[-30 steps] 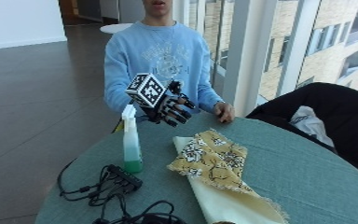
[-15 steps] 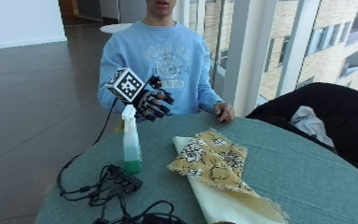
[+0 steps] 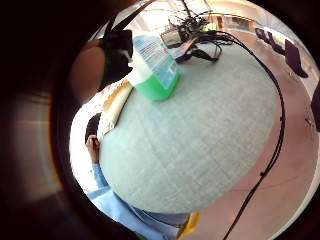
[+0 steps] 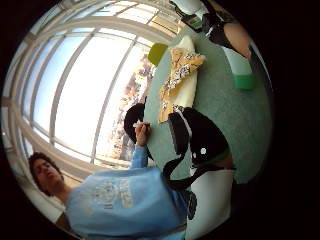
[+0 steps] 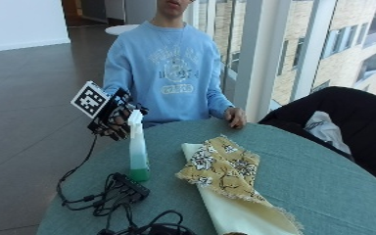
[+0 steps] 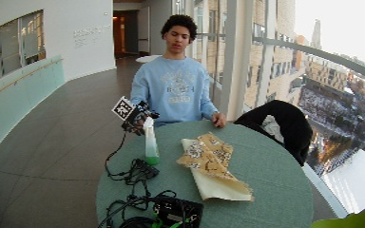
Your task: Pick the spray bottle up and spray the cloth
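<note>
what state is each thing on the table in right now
clear spray bottle with green liquid: upright on the table, nearly empty
yellow floral cloth: lying crumpled on a plain cream cloth
black-gloved right hand: beside the bottle's spray head
bare left hand: resting on the table edge

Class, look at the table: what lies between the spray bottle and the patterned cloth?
Nothing: in the outside view only bare table separates the spray bottle from the patterned cloth.

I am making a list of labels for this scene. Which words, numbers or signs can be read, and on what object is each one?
None can be read.
Spray bottle label: print shows in the little finger side palm view, too blurred to read.
Sweatshirt chest print: too blurred to read.
Wall lettering: too small to read.
</note>
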Available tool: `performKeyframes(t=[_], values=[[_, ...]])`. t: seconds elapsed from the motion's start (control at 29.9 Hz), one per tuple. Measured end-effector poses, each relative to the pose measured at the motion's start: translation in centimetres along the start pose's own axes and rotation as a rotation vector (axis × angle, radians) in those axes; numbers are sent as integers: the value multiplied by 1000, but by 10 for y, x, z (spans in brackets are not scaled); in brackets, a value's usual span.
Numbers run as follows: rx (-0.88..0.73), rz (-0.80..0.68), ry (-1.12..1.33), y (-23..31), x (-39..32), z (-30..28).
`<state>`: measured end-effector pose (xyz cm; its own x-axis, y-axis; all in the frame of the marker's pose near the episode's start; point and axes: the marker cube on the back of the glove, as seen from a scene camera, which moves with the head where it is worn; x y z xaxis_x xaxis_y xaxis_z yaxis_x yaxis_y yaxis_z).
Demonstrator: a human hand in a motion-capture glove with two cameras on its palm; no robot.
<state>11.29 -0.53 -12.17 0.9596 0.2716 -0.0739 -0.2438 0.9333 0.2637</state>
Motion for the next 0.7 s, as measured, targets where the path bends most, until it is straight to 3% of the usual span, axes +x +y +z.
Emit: performKeyframes(t=[0.27, 0.7], values=[[100, 204, -149, -47, 20, 13], [64, 290, -419, -98, 42, 48]])
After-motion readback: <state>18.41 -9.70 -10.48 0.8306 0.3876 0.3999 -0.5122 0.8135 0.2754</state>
